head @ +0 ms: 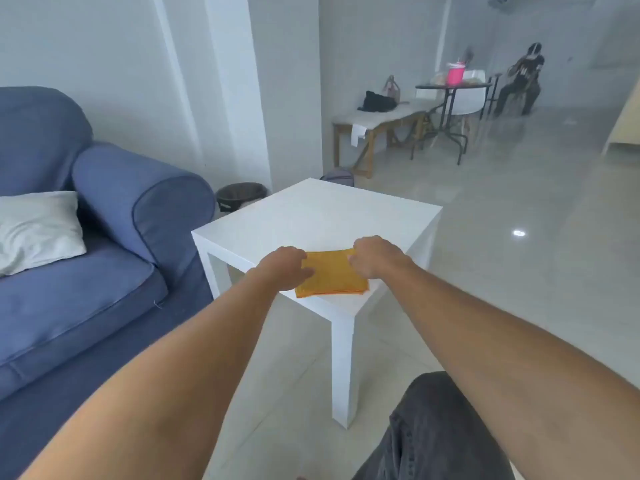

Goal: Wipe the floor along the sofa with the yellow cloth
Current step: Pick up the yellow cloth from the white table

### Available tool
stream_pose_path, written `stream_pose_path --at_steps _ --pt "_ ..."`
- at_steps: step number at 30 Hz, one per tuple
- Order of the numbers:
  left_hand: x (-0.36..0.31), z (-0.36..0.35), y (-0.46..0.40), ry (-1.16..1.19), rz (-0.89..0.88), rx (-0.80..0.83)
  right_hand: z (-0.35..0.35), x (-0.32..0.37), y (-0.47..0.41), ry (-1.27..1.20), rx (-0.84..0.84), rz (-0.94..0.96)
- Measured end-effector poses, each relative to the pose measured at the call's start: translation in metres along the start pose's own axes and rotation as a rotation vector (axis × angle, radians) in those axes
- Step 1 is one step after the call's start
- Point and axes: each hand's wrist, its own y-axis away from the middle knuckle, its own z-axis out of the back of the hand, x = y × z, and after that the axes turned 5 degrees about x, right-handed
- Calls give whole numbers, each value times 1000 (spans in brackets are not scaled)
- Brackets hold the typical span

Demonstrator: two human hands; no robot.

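Note:
A folded yellow cloth (329,277) lies on the near corner of a small white side table (311,216). My left hand (284,268) rests on the cloth's left edge with its fingers curled onto the fabric. At the cloth's far right corner, my right hand (375,254) pinches the fabric. The blue sofa (104,289) stands to the left, its rounded arm next to the table. Pale tiled floor (298,393) runs between the sofa's front and the table leg.
A grey cushion (38,230) sits on the sofa seat. A dark waste bin (240,195) stands behind the table by the wall. My dark-trousered leg (436,431) is at the bottom right. Far back are a wooden bench (377,123), a round table (450,88) and a seated person (523,81).

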Motion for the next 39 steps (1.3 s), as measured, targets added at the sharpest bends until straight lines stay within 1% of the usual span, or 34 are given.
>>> stream_pose_path --at_steps 1,5,12,16,21,27,30,35,39 --pt "0 -4 -3 7 16 20 -5 -3 0 2 32 -18" --pt "9 -20 -30 39 55 23 -28 -13 -19 -17 63 -23" --pt "20 -35 -80 -26 21 17 -52 -10 -65 27 -4 18" --pt "23 -37 -96 -3 47 -67 -53 -5 -84 90 -28 21" --pt "21 -29 -91 40 63 -142 -46 5 -85 76 -116 -19" --pt "28 4 -46 114 121 -213 -17 28 -61 14 -233 52" --pt "42 27 -9 138 162 -245 0 51 -41 -32 -252 96" --pt "80 57 74 158 241 -313 12 112 -11 -102 -199 212" --pt "127 67 148 140 378 -355 -1 180 12 -178 -120 372"
